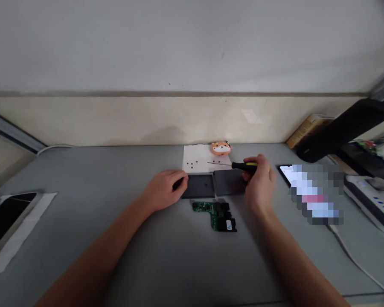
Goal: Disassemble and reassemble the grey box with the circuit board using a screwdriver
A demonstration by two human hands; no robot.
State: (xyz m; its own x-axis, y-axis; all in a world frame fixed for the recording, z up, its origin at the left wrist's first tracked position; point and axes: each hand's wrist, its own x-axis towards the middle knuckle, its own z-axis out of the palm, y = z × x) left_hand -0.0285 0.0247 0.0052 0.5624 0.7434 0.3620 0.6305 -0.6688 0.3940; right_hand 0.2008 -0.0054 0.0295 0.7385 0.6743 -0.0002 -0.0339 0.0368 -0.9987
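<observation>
My right hand [259, 183] is wrapped round a screwdriver [245, 166] with a black and yellow handle. Its thin shaft points left over a white sheet of paper [205, 153] on which several tiny dark screws [192, 164] lie. My left hand [166, 189] has its fingers curled round the left end of a shallow dark case half [196, 186]. A second dark case half [228, 182] sits beside it, partly hidden by my right hand. Nearer to me, a green circuit board [214, 213] with black parts and a white label lies flat on the table.
A small orange-and-white animal-faced case [221, 148] rests on the paper's back edge. To the right are a phone [310, 194], partly blurred out, with a white cable [355, 258], and a white device [371, 200]. A black-screened device [9, 219] lies far left. The wall [131, 121] closes the back.
</observation>
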